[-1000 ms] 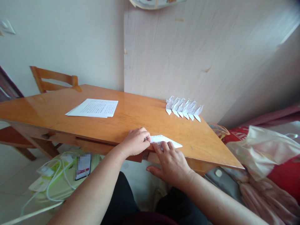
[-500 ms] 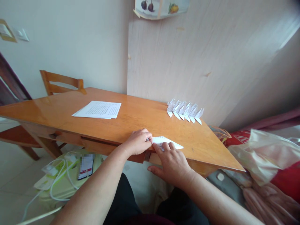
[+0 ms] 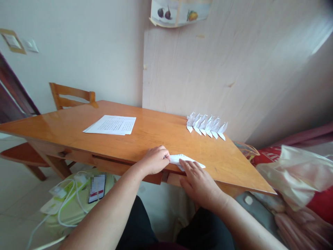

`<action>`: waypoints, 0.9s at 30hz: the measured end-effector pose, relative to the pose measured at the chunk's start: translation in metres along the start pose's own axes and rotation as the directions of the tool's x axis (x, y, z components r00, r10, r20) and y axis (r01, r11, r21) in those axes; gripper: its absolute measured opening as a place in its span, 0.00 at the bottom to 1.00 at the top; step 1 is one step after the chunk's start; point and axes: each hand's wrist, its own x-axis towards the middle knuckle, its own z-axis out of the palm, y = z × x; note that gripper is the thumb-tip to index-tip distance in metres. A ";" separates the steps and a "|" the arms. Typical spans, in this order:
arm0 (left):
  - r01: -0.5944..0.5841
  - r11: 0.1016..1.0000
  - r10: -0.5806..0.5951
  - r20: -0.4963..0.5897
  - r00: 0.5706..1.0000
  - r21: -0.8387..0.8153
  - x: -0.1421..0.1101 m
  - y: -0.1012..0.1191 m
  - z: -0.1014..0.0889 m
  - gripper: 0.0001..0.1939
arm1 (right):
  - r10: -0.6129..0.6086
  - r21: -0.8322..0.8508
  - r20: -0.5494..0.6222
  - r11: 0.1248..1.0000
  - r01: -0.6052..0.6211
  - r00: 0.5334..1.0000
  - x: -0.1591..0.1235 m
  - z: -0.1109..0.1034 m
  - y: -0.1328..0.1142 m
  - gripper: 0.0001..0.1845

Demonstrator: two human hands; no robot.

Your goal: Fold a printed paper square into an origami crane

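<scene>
At the near edge of the table, my L hand has its fingertips pinched on the L end of the folded paper; R hand lies across its other half, fingers out flat, not clamped. Prob. v. light, thin, stiffer along folds, easy to crease or tear; best held by the tip w/ flat fingers on top. Beyond: folded pieces back R, printed sheets back L.
</scene>
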 end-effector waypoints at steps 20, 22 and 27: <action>0.179 0.974 -0.162 -0.129 0.978 0.139 0.013 0.020 0.024 0.19 | -0.029 0.017 -0.047 0.999 0.030 0.998 -0.001 0.009 0.011 0.33; 0.167 0.977 -0.150 -0.128 0.980 0.134 0.012 0.016 0.023 0.17 | -0.028 0.020 -0.043 0.999 0.029 0.999 -0.001 0.008 0.011 0.33; 0.102 0.988 -0.093 -0.088 0.992 0.112 0.009 0.003 0.015 0.13 | 0.023 0.054 -0.008 0.998 -0.022 1.000 0.001 0.003 0.010 0.32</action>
